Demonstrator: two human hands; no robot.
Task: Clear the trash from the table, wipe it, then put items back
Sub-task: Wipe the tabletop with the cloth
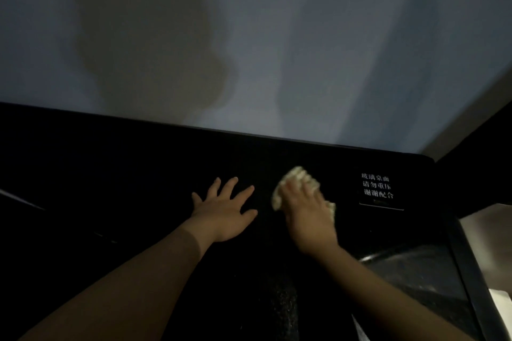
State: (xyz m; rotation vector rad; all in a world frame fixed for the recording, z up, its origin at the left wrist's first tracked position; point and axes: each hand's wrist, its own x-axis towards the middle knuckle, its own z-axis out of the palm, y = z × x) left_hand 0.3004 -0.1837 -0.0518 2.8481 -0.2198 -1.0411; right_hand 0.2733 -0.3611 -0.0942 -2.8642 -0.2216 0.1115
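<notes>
**Pale crumpled wiping cloth working the black glass table**

The pale, crumpled, soft wiping cloth [297,187] is lying bunched on the glossy black glass table top [138,174], just left of the small black sign with white printed characters [378,187] that is sitting near the table's far right corner. The right hand [307,216] is pressing down on the cloth from above, fingers together and curled over it, so that only its far edge and a corner by the little finger are showing. The left hand [224,213] is resting flat on the glass to the left of the cloth, near it but not touching, fingers spread apart and holding nothing.

The cloth is looking light and limp; it is probably going to fold and slide easily on such smooth glass, so a broad palm-down hold over its middle seems best for keeping it gathered. The table is looking hard, slick and breakable, so light pressure is the wiser course.

No containers are showing anywhere around the sign, and no trash or items are visible on the lit part of the table; much of the surface is too dark to judge.
</notes>
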